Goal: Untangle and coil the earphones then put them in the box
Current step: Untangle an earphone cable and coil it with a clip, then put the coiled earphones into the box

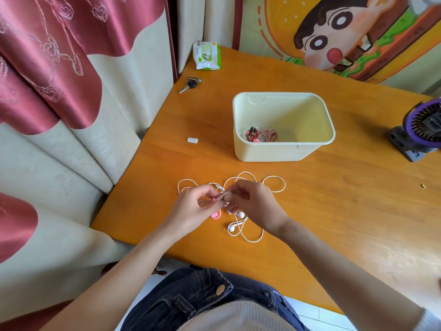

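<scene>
Head view, left hand: the left hand [202, 207] sat in the lower middle of the frame. Its thumb and fingertips were pinched together on one end of a small bundle of pink-beige earphones [223, 195].
Right hand: the right hand [254, 203] met it from the other side, fingers curled and closed on the same bundle. Which fingers pressed the bundle could not be told.
Pink-beige earphones: these were gathered into several side-by-side strands and held just above the table [334, 211]. Pink earbuds [216, 215] showed below the left fingertips.
White earphones [274, 185]: these lay loose on the table in crossing loops, under and around both hands and not yet coiled. One bud sat close to the right wrist.
Box: the cream box [284, 151] stood open above the hands, apart from them. Coiled reddish earphones [267, 136] lay in its lower left corner.
Handling: the cable looked very light, thin and limp. It would likely spring out of its coil if released, and snag if pulled hard at a crossing.
Where to hold: probably across all the strands at once, at the middle of the bundle, rather than by the buds or plug.
Other things: keys [191, 84] and a wipes pack [207, 55] lay at the upper left. A small white cap [192, 140] lay left of the box, and a purple fan [420, 130] stood at the right edge.
</scene>
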Motion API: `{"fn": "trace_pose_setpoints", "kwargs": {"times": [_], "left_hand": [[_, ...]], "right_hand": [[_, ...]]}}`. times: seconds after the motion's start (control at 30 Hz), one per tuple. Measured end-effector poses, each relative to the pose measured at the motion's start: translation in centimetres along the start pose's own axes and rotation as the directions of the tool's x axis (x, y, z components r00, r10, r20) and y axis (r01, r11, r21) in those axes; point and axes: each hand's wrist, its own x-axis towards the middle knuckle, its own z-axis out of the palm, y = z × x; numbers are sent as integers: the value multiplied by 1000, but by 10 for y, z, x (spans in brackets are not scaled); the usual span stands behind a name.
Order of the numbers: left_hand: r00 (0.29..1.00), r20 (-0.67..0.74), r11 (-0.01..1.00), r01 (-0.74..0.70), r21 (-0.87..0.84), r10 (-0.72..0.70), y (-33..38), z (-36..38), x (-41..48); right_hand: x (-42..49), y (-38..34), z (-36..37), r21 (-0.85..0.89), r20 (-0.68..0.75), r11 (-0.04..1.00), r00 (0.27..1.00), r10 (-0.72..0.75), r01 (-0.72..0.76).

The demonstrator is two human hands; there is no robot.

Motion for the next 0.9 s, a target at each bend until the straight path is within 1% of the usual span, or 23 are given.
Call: {"fn": "trace_pose_setpoints", "kwargs": {"times": [0.1,0.23,0.27,0.3,0.33,0.37,0.4,0.47,0.5,0.53,0.57,0.63,0.7,0.73,0.8,0.9], "left_hand": [[1000,-23,999,-22,-36,21,0,-4,0],[998,-33,989,49,-138,-54,-3,-6,1],[998,-32,990,54,-129,-59,-4,-5,0],[998,-41,995,45,-84,-49,-5,-5,-1],[998,-65,1000,26,-4,-26,-6,-4,-1],[996,-93,995,-6,101,16,-8,-3,-1],[991,-105,974,-55,222,80,-8,-3,0],[979,-54,881,-155,447,199,-6,-3,2],[975,-15,831,-179,526,220,-4,-2,3],[973,15,798,-199,570,232,-1,-1,4],[970,45,781,-219,586,238,2,0,6],[948,108,731,-301,612,299,6,0,12],[930,166,677,-353,645,327,11,-1,21],[930,168,676,-355,646,327,14,-1,27],[919,127,692,-368,621,374,21,-2,39],[876,5,706,-392,590,483,39,-5,63]], "right_hand": [[0,-2,1,96,-18,995,999,31,-30],[1,-2,-1,157,-28,985,996,84,-78],[1,0,-1,171,-20,981,995,100,-95],[2,2,-1,183,-9,977,993,114,-111],[2,4,-2,182,4,976,992,123,-121],[1,6,-3,145,19,982,993,120,-121],[1,8,-6,44,26,995,995,93,-94],[1,13,-11,-218,36,976,999,-2,10],[0,14,-12,-307,44,949,997,-60,71],[-1,14,-12,-357,58,925,992,-113,127],[-1,14,-12,-384,78,907,985,-157,175],[-2,11,-13,-419,109,883,978,-181,210],[0,8,-19,-417,91,884,978,-190,210],[2,6,-24,-414,57,885,976,-208,213],[6,1,-36,-398,-39,890,966,-257,221],[15,-8,-63,-380,-211,904,934,-289,194]]}}
